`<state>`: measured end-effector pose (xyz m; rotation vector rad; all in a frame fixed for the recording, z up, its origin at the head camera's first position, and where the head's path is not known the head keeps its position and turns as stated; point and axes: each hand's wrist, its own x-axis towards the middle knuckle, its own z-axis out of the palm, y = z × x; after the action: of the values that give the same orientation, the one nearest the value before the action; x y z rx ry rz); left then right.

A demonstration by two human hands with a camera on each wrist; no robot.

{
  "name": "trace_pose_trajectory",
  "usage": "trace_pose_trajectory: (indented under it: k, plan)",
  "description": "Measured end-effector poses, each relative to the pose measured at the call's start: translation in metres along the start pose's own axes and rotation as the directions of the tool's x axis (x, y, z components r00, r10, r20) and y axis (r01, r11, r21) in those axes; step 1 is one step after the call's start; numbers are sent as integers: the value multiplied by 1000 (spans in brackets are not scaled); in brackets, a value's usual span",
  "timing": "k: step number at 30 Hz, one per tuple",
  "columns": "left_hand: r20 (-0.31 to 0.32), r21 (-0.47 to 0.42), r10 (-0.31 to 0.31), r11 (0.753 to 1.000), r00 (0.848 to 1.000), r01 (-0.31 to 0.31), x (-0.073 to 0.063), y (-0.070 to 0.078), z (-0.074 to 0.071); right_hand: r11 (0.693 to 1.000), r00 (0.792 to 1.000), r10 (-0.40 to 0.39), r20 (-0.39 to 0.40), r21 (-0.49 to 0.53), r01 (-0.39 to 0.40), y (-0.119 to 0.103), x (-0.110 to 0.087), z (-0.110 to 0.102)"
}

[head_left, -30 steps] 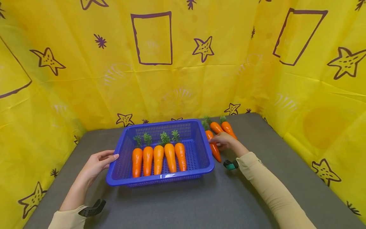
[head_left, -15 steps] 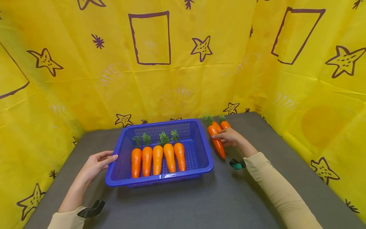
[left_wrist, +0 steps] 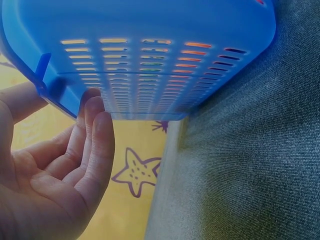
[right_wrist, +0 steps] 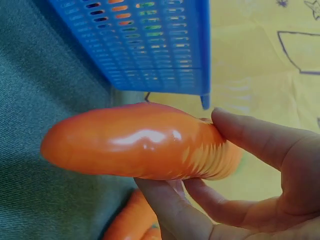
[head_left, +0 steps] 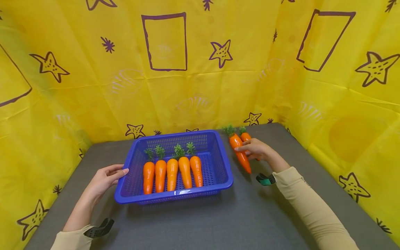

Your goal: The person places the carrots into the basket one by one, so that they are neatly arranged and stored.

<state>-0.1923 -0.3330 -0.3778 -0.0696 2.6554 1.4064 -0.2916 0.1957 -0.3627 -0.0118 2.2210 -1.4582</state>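
Observation:
In the head view, a blue slotted plastic basket (head_left: 215, 173) stands on the dark tabletop. Several orange carrots (head_left: 172, 173) with green leafy tops lie side by side in it. My left hand (head_left: 104, 180) holds the basket's left rim; the left wrist view shows the thumb over the rim and the fingers (left_wrist: 102, 145) by the outer slotted wall. To the right of the basket, my right hand (head_left: 257, 151) grips a carrot (head_left: 240, 152) between thumb and fingers, its tip towards me. Behind that hand, another carrot (head_left: 246, 136) is partly hidden.
In the right wrist view, loose carrots (right_wrist: 131, 220) lie below the held one, partly cut off by the frame edge. A yellow cloth (head_left: 200, 86) with starfish drawings surrounds the grey table (head_left: 193, 222) at the back and sides.
The right hand has shifted right, away from the basket, and the carrot in its grip has moved with it. That carrot now covers more of those behind. The left hand and basket stay nearly still.

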Motion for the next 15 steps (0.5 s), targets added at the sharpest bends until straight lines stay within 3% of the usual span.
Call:
trace_pose_trajectory:
  k: [15]
  plan:
    - [0,3,8,1000,1000,-8,2,-4,-1,998,998,-31,48,-60,34,-27,-17,-2]
